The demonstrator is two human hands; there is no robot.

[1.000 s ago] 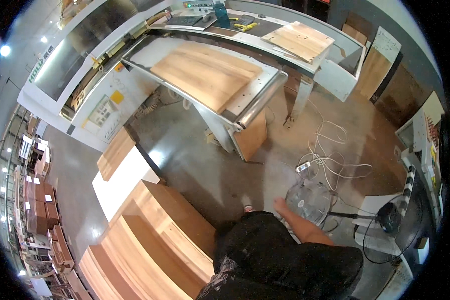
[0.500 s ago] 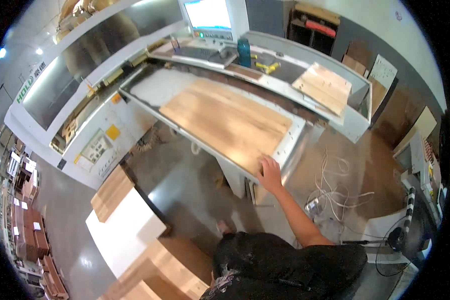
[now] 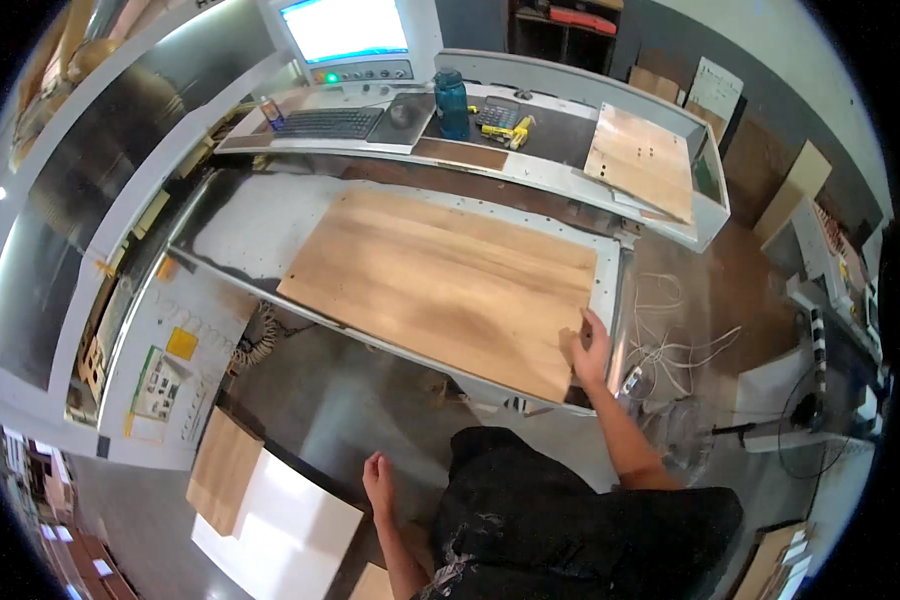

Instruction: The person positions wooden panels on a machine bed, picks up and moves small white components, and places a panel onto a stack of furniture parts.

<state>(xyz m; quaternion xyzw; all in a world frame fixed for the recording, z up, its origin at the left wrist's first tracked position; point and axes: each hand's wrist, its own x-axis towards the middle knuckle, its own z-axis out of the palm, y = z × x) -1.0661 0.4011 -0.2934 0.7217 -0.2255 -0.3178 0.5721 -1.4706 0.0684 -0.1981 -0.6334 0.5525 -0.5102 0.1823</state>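
A wide wood-grain panel point(image 3: 440, 280) lies flat on the machine's pale bed point(image 3: 255, 220). My right hand point(image 3: 592, 350) is at the panel's right edge, near its front corner, with the thumb over the top face and the fingers beside the edge; it appears to grip there. Lower down, apart from the bed, my left hand point(image 3: 378, 485) hangs in the air with its fingers loosely bent and nothing visible in them.
Behind the bed, a ledge carries a keyboard point(image 3: 332, 123), a teal bottle point(image 3: 451, 104), a yellow tool point(image 3: 510, 131) and a drilled board point(image 3: 642, 160). A lit monitor point(image 3: 345, 28) stands behind. White and wood-grain boards point(image 3: 280, 525) sit lower left; white cables point(image 3: 660, 350) lie at right.
The view has turned and moved closer to the bed. My left hand has come into sight. My right hand has moved from the panel's near corner slightly up along its right edge.
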